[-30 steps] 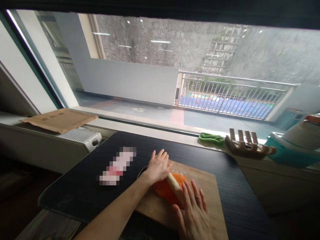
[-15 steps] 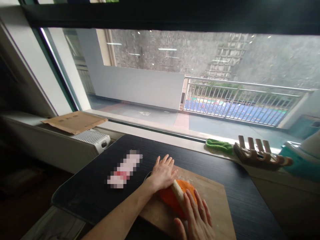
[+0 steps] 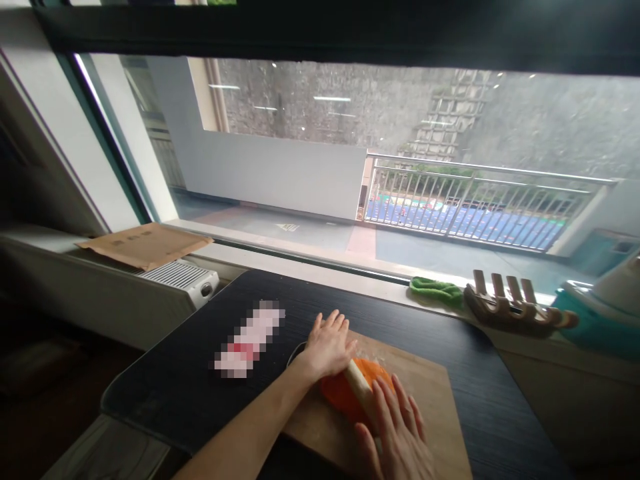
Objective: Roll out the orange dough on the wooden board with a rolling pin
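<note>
A pale wooden rolling pin point(image 3: 361, 388) lies across a flat sheet of orange dough point(image 3: 341, 395) on a wooden board point(image 3: 425, 400). My left hand point(image 3: 330, 345) rests on the pin's far end, palm down, with its fingers stretched out past it. Over the near end is my right hand point(image 3: 397, 427), its fingers extended and apart, touching the pin from above. Neither hand wraps its fingers round the pin. Both ends of the pin are hidden beneath the hands. Part of a dark, round rim point(image 3: 296, 353) shows beside my left wrist.
The board sits on a black table point(image 3: 170, 380) by a window. A blurred-out pinkish item point(image 3: 250, 340) lies left. On the sill are a green cloth point(image 3: 435, 291), a brown rack-like object point(image 3: 505, 307) and a teal container point(image 3: 585, 320). Brown paper point(image 3: 145, 244) lies over a white heater point(image 3: 193, 280).
My right hand has shifted slightly right and toward me, and the near part of the rolling pin has moved a little right. My left hand stays nearly in place.
</note>
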`<state>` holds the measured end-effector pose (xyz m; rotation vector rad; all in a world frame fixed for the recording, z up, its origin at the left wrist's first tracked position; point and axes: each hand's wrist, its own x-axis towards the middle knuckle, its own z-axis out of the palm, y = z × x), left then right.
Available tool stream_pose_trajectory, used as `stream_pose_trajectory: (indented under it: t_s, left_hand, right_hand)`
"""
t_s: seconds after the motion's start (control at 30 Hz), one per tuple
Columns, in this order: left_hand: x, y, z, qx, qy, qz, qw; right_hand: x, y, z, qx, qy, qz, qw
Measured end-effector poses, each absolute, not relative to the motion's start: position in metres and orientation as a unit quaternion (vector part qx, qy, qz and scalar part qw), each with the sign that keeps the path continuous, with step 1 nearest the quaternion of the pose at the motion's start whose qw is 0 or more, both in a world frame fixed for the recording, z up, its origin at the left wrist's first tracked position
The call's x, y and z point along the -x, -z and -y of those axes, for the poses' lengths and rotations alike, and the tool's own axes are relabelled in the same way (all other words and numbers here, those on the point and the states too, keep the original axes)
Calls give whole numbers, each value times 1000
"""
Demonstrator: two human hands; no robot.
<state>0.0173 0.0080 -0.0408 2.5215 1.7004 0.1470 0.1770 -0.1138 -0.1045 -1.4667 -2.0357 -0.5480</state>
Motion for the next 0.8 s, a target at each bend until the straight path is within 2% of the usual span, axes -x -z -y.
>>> stream_pose_trajectory:
  t_s: [0.3,0.6,0.8]
  left_hand:
    - [-71,35,-40,-838,-51,-541,48]
    - [3,41,8,-829,-81,-553,41]
    - [-40,40,-21,-836,-77,-541,43]
  right_hand:
    - [-197,103,100,661,105,704,237]
    - [-154,99,128,544,155,761,318]
    - [-197,93,110,611,140,745,227]
